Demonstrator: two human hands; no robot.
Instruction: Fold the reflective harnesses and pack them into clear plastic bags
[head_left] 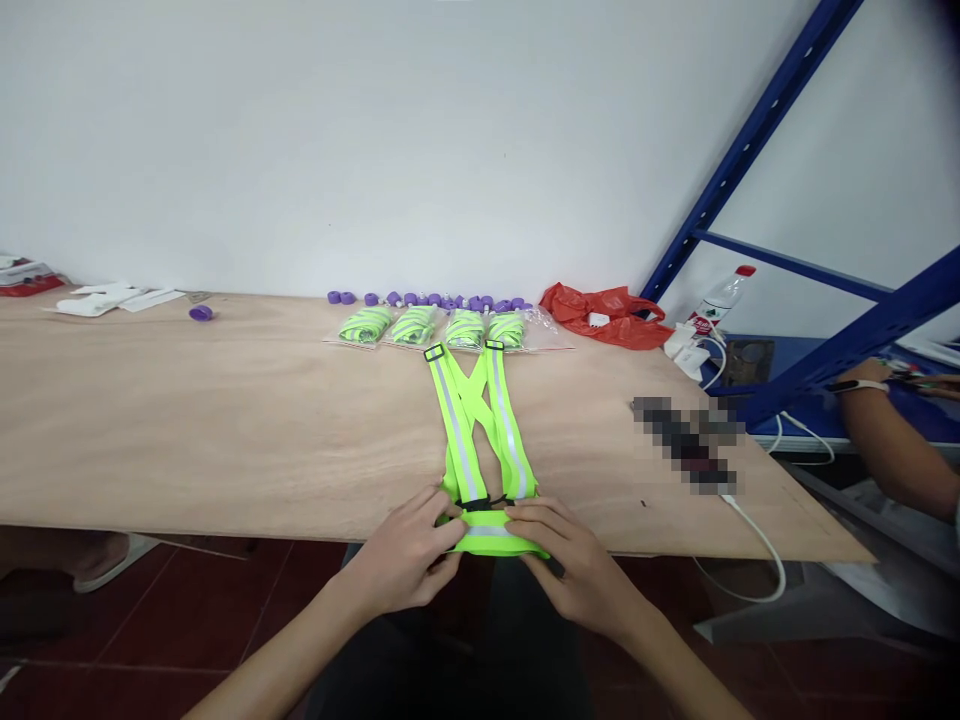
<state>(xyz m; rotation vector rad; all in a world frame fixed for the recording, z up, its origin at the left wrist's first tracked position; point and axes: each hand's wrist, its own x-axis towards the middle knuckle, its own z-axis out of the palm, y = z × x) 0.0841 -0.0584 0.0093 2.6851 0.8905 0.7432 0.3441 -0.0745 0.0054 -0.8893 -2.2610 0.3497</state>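
A neon-yellow reflective vest (457, 430) made of straps with silver stripes lies on the table, its two shoulder straps crossing in an X at the back. Dark buckles sit at the strap tops, and a black fastening shows above the waist band (486, 532). At the table's front edge, my left hand (416, 545) pinches the left end of that band between thumb and fingers. My right hand (559, 545) grips its right end, fingers on top and thumb below. The band's underside is hidden.
Several bagged folded vests (465, 328) lie behind, before a row of purple caps (435, 300). A red plastic bag (607, 315) and a bottle (724, 300) stand right, near a blue metal frame (750, 140). A white cable (765, 550) hangs over the edge. Another person's arm (892, 430) is far right.
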